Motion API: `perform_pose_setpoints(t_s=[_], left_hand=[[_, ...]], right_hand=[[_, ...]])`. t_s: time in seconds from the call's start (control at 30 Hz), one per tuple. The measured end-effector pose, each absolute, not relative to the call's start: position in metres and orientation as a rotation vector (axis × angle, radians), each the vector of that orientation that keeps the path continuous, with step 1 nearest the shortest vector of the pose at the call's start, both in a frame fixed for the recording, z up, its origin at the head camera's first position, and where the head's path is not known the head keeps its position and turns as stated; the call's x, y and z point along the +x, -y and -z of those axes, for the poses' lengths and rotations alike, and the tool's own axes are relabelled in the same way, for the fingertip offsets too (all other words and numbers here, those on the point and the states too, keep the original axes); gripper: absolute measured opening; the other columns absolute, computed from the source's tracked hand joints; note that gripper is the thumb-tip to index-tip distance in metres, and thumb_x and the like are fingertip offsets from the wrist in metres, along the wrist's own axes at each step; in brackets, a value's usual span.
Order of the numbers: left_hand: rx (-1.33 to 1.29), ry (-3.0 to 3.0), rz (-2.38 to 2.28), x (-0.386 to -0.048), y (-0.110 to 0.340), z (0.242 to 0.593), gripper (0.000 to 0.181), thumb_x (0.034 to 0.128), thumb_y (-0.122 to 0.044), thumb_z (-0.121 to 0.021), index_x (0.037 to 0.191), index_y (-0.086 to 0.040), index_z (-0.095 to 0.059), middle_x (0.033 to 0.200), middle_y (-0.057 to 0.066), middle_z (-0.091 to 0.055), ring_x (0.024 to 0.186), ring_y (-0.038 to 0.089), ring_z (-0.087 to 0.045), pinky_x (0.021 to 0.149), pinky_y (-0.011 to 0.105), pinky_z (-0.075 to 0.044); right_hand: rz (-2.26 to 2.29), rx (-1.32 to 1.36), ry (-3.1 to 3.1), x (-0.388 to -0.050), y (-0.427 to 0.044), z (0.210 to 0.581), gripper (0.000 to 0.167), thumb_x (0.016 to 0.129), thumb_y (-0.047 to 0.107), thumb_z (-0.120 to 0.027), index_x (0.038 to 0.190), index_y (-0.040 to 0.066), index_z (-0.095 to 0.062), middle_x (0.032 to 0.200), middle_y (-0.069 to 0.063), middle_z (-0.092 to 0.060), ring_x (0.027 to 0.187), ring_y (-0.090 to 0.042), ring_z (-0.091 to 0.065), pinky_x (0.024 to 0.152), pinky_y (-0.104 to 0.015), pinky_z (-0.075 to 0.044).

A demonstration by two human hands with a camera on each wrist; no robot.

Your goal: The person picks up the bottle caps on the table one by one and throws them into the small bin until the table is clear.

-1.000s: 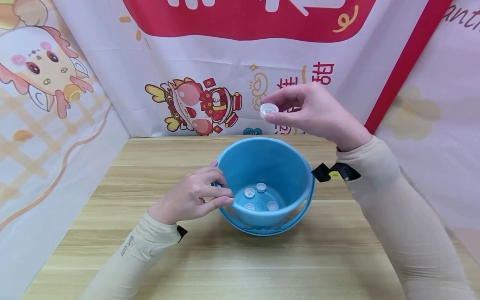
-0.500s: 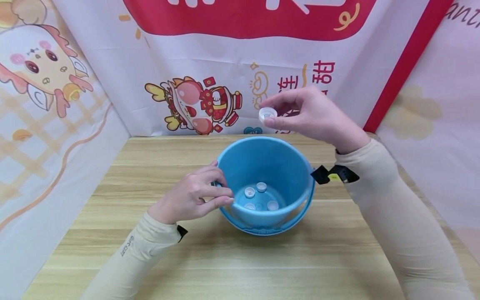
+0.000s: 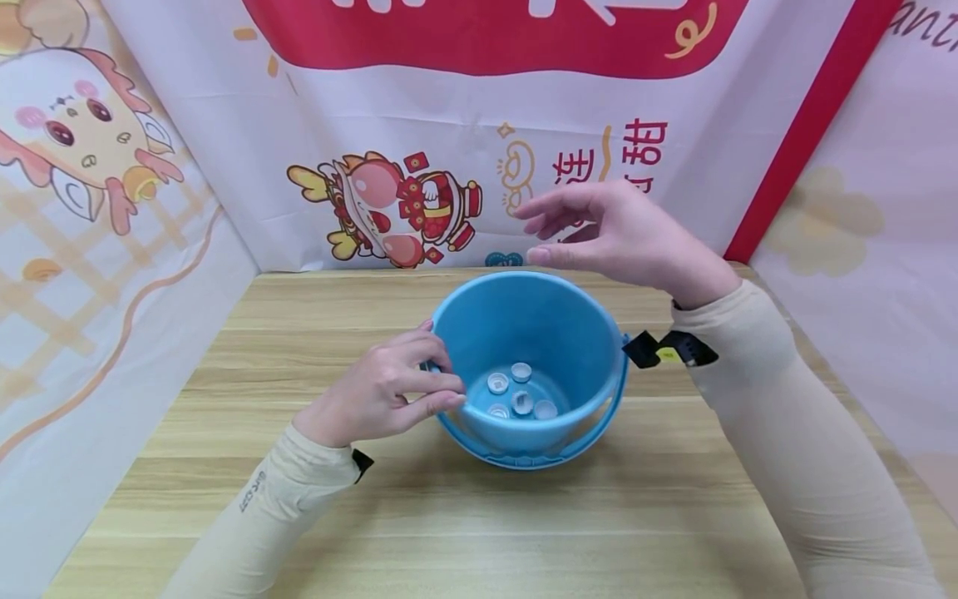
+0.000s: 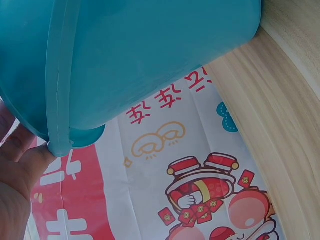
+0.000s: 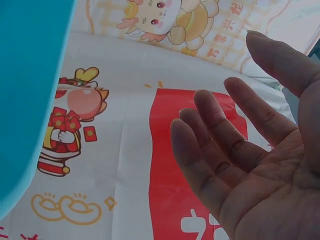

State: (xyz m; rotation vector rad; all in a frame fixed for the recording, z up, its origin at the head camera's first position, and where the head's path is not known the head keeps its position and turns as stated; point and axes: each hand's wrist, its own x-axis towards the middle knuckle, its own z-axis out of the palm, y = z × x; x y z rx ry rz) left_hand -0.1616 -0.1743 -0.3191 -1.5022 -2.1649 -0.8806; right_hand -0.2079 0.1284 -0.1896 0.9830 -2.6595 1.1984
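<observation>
A blue bucket stands on the wooden table, its handle lowered toward the near side. Several white caps lie on its bottom, one of them tilted. The left hand grips the bucket's left rim, and in the left wrist view the fingers curl at the rim by the handle's joint. Above the bucket's far right side hovers the right hand, fingers parted and empty. The right wrist view shows that hand with fingers spread beside the bucket wall.
The wooden table extends around the bucket. Behind it hangs a white and red printed cloth, with further printed cloths at the left and right.
The right hand has let go of the white cap it pinched, and one more cap now lies inside the bucket. The left hand has stayed on the rim.
</observation>
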Motion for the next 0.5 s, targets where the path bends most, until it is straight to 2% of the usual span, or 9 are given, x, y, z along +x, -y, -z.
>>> perform_pose_setpoints(t_s=[0.27, 0.5], left_hand=[[-1.507, 2.162, 0.865, -0.161, 0.174, 0.32, 0.028, 0.0955, -0.038, -0.066, 0.094, -0.013, -0.078, 0.093, -0.001, -0.065, 0.091, 0.012, -0.058, 0.109, 0.055, -0.036], [-1.514, 2.145, 0.865, -0.162, 0.175, 0.32, 0.027, 0.0952, -0.037, -0.067, 0.095, -0.013, -0.078, 0.093, -0.001, -0.065, 0.092, 0.013, -0.059, 0.107, 0.056, -0.037]], right_hand=[[-1.174, 0.893, 2.69, -0.211, -0.142, 0.191, 0.047, 0.085, 0.035, -0.078, 0.128, 0.018, -0.067, 0.11, 0.0, -0.067, 0.096, -0.018, -0.064, 0.078, -0.028, -0.058], [-1.074, 0.617, 2.782, -0.226, -0.191, 0.203, 0.05, 0.088, 0.043, -0.073, 0.131, 0.019, -0.065, 0.115, -0.002, -0.066, 0.1, -0.019, -0.061, 0.075, -0.019, -0.055]])
